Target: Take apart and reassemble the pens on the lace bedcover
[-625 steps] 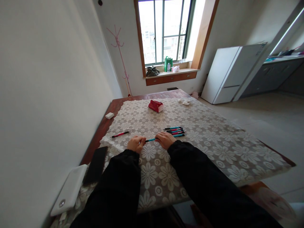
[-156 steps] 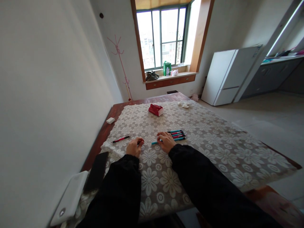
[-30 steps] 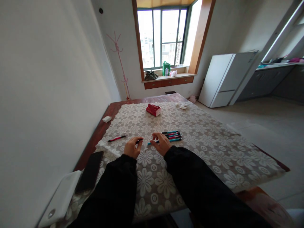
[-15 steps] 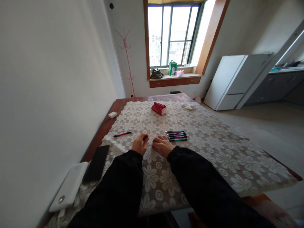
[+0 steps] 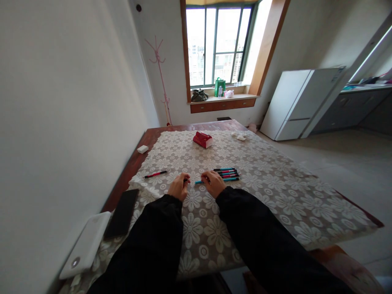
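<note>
My right hand (image 5: 213,183) is closed, its fingers pinching a slim light-blue pen (image 5: 199,182) whose end sticks out to the left; the rest is hidden by the hand. Beside it, my left hand (image 5: 179,187) is curled with the thumb against the fingers, and a small dark bit shows there that I cannot make out. A gap separates the two hands. Just right of my right hand lies a row of several pens (image 5: 230,175) in blue, red and black. One red and black pen (image 5: 155,174) rests alone left of my left hand.
A patterned lace cloth (image 5: 263,204) covers the table. Farther back are a red tissue pack (image 5: 202,139), crumpled white tissues (image 5: 241,137) and a small white box (image 5: 142,149). Near the left wall lie a black phone (image 5: 121,213) and a white power bank (image 5: 87,245) with a cable.
The light-blue pen now shows between my right fingers, and that hand sits closer to the pen row. My left hand stays curled in nearly the same place. The view has shifted slightly.
</note>
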The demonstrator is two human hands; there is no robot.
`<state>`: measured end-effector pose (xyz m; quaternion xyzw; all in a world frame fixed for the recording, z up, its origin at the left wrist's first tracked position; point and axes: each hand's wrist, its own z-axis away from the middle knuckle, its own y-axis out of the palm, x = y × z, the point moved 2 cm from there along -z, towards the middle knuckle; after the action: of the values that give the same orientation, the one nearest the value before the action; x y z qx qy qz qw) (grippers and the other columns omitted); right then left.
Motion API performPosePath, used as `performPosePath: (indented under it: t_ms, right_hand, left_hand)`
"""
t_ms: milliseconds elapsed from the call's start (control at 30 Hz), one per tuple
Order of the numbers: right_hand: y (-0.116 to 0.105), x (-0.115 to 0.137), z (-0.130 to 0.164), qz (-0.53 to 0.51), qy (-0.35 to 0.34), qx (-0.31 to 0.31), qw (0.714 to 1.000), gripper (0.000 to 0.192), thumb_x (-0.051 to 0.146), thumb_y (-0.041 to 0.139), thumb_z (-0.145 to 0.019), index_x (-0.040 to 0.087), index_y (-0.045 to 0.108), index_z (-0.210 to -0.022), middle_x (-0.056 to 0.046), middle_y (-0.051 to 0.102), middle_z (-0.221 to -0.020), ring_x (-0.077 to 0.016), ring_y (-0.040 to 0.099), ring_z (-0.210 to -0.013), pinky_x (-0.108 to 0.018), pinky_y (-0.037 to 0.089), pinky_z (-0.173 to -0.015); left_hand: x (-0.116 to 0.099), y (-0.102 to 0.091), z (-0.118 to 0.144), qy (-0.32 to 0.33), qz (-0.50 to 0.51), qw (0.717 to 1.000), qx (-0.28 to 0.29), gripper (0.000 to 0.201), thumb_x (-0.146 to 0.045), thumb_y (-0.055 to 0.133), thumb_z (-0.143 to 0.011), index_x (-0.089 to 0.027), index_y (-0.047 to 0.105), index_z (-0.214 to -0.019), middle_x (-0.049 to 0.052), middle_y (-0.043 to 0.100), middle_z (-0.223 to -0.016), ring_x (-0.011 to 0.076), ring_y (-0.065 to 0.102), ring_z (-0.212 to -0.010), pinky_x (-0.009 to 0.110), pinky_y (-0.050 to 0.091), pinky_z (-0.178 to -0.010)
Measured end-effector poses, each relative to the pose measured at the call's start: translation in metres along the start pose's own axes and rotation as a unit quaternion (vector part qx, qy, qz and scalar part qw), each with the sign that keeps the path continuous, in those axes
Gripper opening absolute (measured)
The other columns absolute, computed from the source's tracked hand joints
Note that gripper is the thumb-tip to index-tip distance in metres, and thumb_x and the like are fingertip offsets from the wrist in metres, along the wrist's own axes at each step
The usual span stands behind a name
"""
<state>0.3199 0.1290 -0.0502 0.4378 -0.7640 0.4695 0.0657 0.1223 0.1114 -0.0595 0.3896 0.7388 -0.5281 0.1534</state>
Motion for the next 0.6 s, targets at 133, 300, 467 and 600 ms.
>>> performPosePath:
  t_ms: [133, 300, 467, 600]
  right_hand:
    - [0.0005, 0.0024, 0.0005, -0.009, -0.012, -0.008, 1.000, 0.006, 0.016, 0.055, -0.087, 0.020, 0.060, -0.086, -0.002, 0.061, -0.078, -0.0176, 0.056, -0.077, -0.029, 0.041, -0.077]
    - [0.0003, 0.0035, 0.0003, -0.014, -0.018, -0.007, 1.000, 0.005, 0.016, 0.057, -0.087, 0.020, 0.060, -0.087, -0.003, 0.062, -0.078, -0.0177, 0.056, -0.078, -0.029, 0.041, -0.078]
    - [0.0015, 0.0014, 0.0008, -0.013, -0.016, -0.003, 1.000, 0.005, 0.017, 0.057, -0.088, 0.020, 0.061, -0.088, -0.003, 0.063, -0.079, -0.0176, 0.057, -0.079, -0.030, 0.041, -0.079]
    - [0.0024, 0.0010, 0.0013, -0.013, -0.024, 0.004, 1.000, 0.005, 0.017, 0.057, -0.088, 0.020, 0.061, -0.088, -0.003, 0.063, -0.080, -0.0177, 0.057, -0.080, -0.030, 0.042, -0.079]
  left_hand:
    - [-0.0025, 0.0003, 0.0007, 0.008, 0.010, 1.000, 0.014, 0.025, -0.006, 0.045, -0.081, -0.021, 0.051, -0.101, 0.004, 0.065, -0.091, 0.0174, 0.063, -0.085, 0.031, 0.050, -0.080]
    - [-0.0018, 0.0005, 0.0008, 0.022, 0.005, 0.999, 0.026, 0.023, -0.008, 0.045, -0.082, -0.020, 0.052, -0.099, 0.005, 0.064, -0.090, 0.0186, 0.063, -0.088, 0.032, 0.050, -0.081]
    - [-0.0014, -0.0002, 0.0011, 0.024, 0.002, 0.999, 0.029, 0.023, -0.008, 0.046, -0.082, -0.020, 0.054, -0.100, 0.005, 0.063, -0.091, 0.0180, 0.063, -0.085, 0.032, 0.050, -0.081]
    - [-0.0036, -0.0007, 0.0012, 0.029, 0.006, 0.999, 0.032, 0.024, -0.007, 0.046, -0.081, -0.020, 0.055, -0.100, 0.005, 0.063, -0.091, 0.0176, 0.062, -0.086, 0.032, 0.050, -0.083]
